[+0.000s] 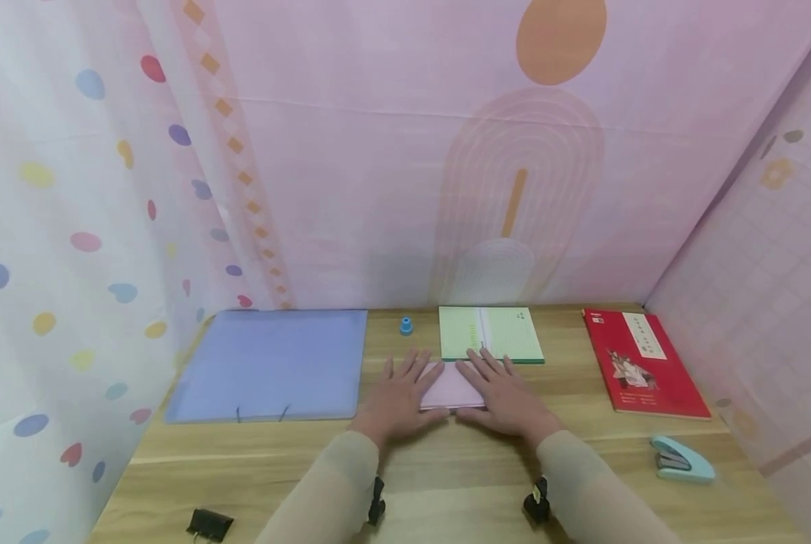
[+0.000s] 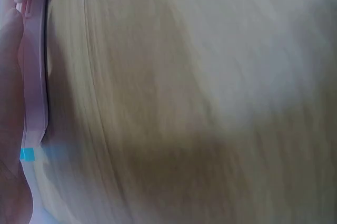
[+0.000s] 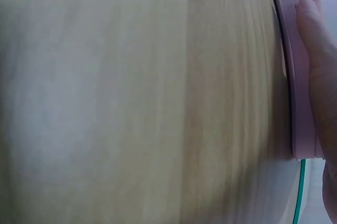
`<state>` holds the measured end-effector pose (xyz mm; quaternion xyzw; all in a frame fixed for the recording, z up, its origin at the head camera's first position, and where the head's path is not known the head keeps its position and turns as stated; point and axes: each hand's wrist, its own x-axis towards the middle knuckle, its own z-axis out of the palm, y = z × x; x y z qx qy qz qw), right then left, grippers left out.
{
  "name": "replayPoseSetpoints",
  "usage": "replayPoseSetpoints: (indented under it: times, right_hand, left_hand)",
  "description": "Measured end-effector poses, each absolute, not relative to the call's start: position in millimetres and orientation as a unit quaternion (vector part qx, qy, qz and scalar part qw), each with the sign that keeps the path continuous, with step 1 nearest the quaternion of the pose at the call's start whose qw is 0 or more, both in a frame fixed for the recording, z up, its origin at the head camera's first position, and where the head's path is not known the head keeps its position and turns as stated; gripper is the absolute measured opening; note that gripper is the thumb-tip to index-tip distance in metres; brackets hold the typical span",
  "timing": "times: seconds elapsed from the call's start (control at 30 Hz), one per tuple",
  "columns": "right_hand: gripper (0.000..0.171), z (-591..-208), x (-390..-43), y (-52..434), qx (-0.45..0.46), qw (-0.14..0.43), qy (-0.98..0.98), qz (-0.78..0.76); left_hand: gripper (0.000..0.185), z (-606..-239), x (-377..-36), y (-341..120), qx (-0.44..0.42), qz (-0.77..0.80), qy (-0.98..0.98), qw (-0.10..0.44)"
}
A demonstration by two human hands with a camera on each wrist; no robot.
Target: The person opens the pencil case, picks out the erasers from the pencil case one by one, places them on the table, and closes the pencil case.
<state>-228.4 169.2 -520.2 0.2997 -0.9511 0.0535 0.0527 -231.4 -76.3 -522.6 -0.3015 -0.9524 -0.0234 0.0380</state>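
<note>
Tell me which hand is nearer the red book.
Right. The right hand presses flat on the pink paper, between it and the red book; the left hand lies on the paper's far side.

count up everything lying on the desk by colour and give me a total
Pink: 1, paper under left hand and right hand
Blue: 3, folder, small cap, stapler
Green: 1, notebook
Red: 1, book
Black: 1, clip
Total: 7
</note>
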Motion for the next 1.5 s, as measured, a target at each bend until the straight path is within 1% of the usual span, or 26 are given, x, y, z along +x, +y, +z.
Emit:
replayPoseSetpoints:
  times: [0.2, 0.37, 0.5, 0.77, 0.93, 1.1, 1.23, 1.33, 1.43, 1.5]
  right_hand:
    - [0.084, -519, -227, 166, 0.298, 0.039, -0.952, 0.059]
    - [0.083, -524, -218, 161, 0.308, 0.055, -0.948, 0.054]
    - [0.083, -528, -204, 158, 0.312, 0.07, -0.945, 0.064]
    - [0.082, -529, -169, 150, 0.302, 0.042, -0.95, 0.065]
    - [0.079, -531, -146, 145, 0.31, 0.039, -0.948, 0.065]
    - [0.074, -530, -131, 141, 0.327, 0.036, -0.942, 0.062]
    - [0.073, -526, -124, 137, 0.339, 0.035, -0.938, 0.057]
    - [0.073, -523, -123, 134, 0.349, 0.024, -0.935, 0.059]
    - [0.074, -520, -126, 134, 0.366, 0.016, -0.929, 0.058]
    - [0.077, -519, -130, 135, 0.379, 0.022, -0.923, 0.056]
  left_hand:
    - [0.084, -528, -230, -76, -0.296, -0.036, -0.953, 0.044]
    - [0.084, -528, -217, -83, -0.293, -0.026, -0.955, 0.035]
    - [0.083, -528, -202, -88, -0.295, -0.027, -0.955, 0.035]
    - [0.082, -530, -171, -96, -0.307, -0.026, -0.95, 0.045]
    - [0.081, -532, -148, -103, -0.313, -0.05, -0.947, 0.047]
    - [0.079, -534, -132, -111, -0.317, -0.059, -0.945, 0.051]
    - [0.078, -533, -123, -118, -0.318, -0.062, -0.945, 0.045]
    - [0.078, -531, -119, -124, -0.32, -0.062, -0.945, 0.034]
    - [0.081, -526, -118, -130, -0.326, -0.055, -0.943, 0.019]
    - [0.085, -522, -120, -133, -0.336, -0.045, -0.941, 0.016]
